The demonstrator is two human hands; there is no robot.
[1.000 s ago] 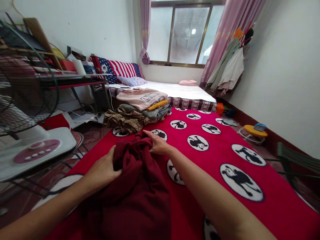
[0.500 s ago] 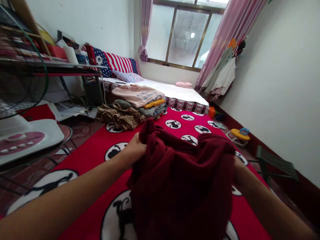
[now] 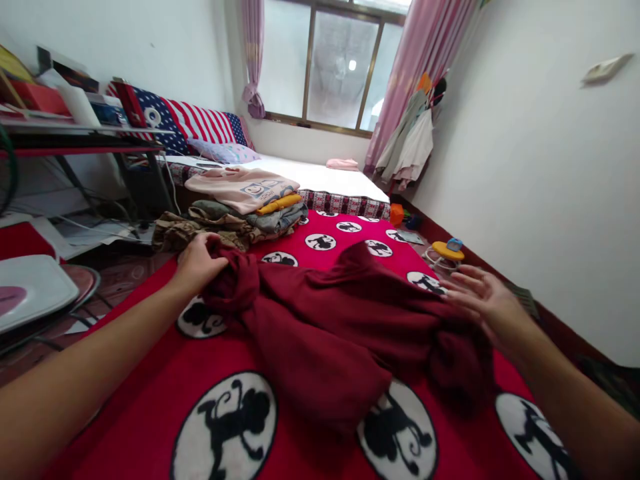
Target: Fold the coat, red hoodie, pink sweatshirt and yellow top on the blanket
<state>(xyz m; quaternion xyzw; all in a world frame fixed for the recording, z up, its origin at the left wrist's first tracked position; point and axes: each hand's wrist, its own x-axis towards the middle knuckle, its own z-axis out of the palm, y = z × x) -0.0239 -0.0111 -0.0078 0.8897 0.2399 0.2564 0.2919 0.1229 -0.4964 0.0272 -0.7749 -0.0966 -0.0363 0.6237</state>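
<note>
A dark red garment (image 3: 320, 313) lies stretched sideways and crumpled over the red blanket with monkey circles (image 3: 135, 427). My left hand (image 3: 200, 263) grips its bunched left end, thumb and fingers closed on the cloth. At the garment's right end, my right hand (image 3: 485, 300) has its fingers spread and holds nothing; whether its fingertips brush the cloth I cannot tell. Beyond my left hand stands a stack of folded clothes, with a pink printed top (image 3: 245, 187) uppermost and brown camouflage cloth (image 3: 180, 230) at the bottom.
Behind the blanket is a low bed (image 3: 305, 172) with a white sheet and a flag-patterned cushion (image 3: 200, 120). A cluttered desk (image 3: 135, 143) stands at left, near a white fan base (image 3: 35, 287). On the right are a yellow stool (image 3: 447, 251) and hanging clothes (image 3: 415, 147).
The garment, held up bunched between both hands before, now lies spread across the blanket. My hands have moved apart, and the right one has let go. The view has turned right.
</note>
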